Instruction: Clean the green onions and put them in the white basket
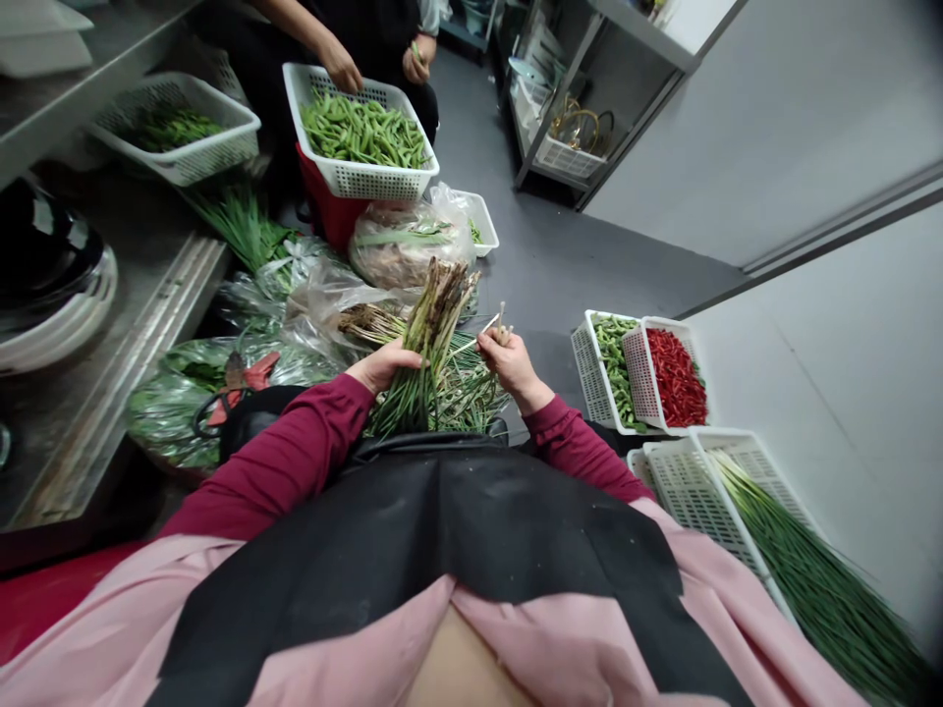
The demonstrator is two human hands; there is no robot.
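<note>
My left hand [383, 365] is wrapped round a thick bunch of green chives [431, 339], held upright with the pale root ends on top, above my black apron. My right hand [505, 358] is beside the bunch and pinches a single thin chive stalk [499, 322] by its root end. More loose chives [464, 393] lie across my lap below both hands.
A white basket of cleaned chives [803, 560] lies at my right, with baskets of red chillies [674, 373] and green pods [615, 363] behind it. Another person's hands [343, 67] work over a basket of green beans [364, 133]. Plastic bags [402, 245], scissors [240, 378] and a steel shelf [88, 393] stand at the left.
</note>
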